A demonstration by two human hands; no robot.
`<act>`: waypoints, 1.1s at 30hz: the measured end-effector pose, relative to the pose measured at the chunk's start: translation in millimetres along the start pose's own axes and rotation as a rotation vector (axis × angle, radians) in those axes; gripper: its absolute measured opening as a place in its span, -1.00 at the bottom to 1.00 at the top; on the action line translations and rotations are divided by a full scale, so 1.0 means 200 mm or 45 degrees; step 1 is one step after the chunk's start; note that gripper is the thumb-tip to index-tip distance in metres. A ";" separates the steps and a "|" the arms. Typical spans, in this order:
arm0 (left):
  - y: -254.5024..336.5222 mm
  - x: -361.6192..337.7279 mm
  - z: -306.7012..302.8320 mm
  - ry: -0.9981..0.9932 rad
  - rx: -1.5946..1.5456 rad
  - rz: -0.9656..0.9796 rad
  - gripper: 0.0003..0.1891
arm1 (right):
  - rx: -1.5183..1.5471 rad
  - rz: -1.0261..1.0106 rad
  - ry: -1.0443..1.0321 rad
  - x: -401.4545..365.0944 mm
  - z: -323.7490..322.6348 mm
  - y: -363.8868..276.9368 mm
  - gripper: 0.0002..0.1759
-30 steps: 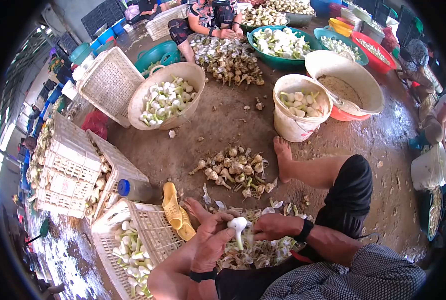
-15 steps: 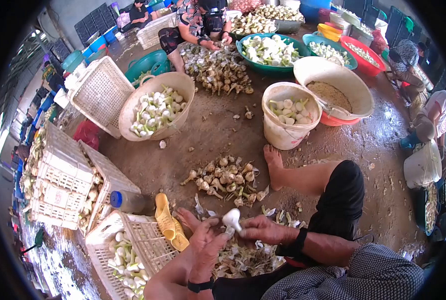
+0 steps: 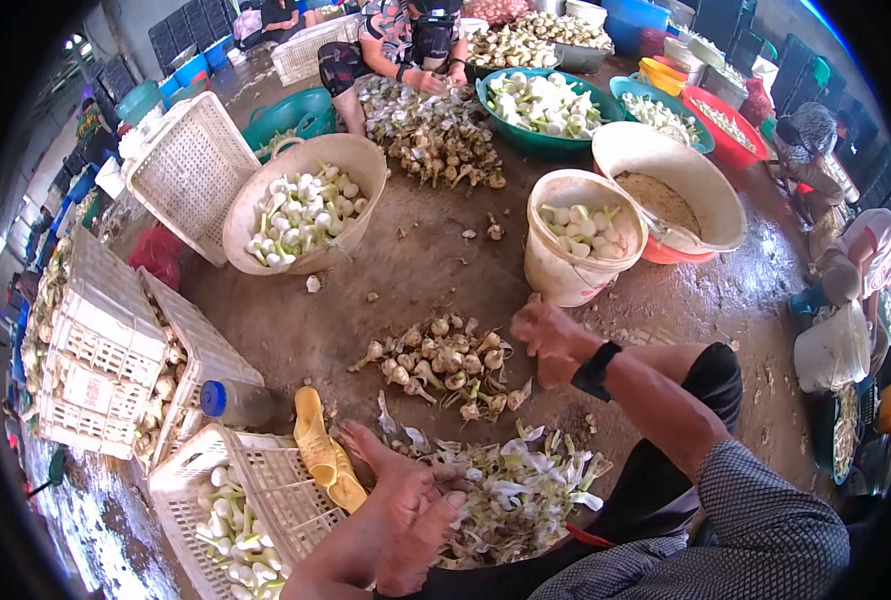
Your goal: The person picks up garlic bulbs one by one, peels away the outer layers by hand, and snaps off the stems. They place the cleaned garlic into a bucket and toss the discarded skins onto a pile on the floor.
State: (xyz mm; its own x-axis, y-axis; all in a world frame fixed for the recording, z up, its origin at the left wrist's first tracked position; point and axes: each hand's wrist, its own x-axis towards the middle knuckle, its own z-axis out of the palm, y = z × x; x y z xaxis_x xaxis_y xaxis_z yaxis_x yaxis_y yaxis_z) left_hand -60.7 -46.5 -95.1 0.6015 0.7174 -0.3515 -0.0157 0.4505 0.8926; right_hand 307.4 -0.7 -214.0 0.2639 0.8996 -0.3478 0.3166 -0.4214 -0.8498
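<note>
My right hand is stretched forward above my foot, just below the rim of a white bucket holding peeled garlic bulbs. Its fingers look loosely apart, with no bulb visible in them. Close to my body, my left hand is curled closed over my leg; what it may hold is hidden. Beside it lies a heap of garlic peelings. Farther forward on the floor sits a small pile of unpeeled garlic bulbs.
A tipped crate with peeled garlic, yellow shoes and a blue-capped bottle are at left. A beige tub of peeled garlic stands ahead. A large tub sits behind the bucket. Another person handles garlic at the far side.
My right hand has moved forward and away from my left hand, toward the bucket. The white garlic bulb that was between my hands is out of sight. My left hand stays low.
</note>
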 end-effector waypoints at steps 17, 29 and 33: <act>0.02 0.03 -0.06 0.115 -0.083 -0.020 -0.60 | -0.271 -0.100 0.219 0.08 0.39 0.29 -0.79; 0.03 -0.02 -0.02 -0.198 -0.337 0.221 -0.53 | 1.526 0.141 -0.631 -0.86 0.58 -0.43 -0.79; 0.00 -0.03 -0.04 -0.267 -0.340 0.201 -0.55 | 1.235 0.041 -0.480 -0.96 0.58 -0.41 -0.72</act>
State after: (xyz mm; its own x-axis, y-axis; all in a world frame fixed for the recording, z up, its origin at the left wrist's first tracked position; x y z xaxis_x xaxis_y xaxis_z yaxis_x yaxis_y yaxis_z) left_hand -70.3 -46.4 -95.2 0.7254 0.6768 -0.1253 -0.3121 0.4857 0.8165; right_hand 124.4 -126.3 -123.4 -0.0951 0.9372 -0.3356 -0.5983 -0.3233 -0.7332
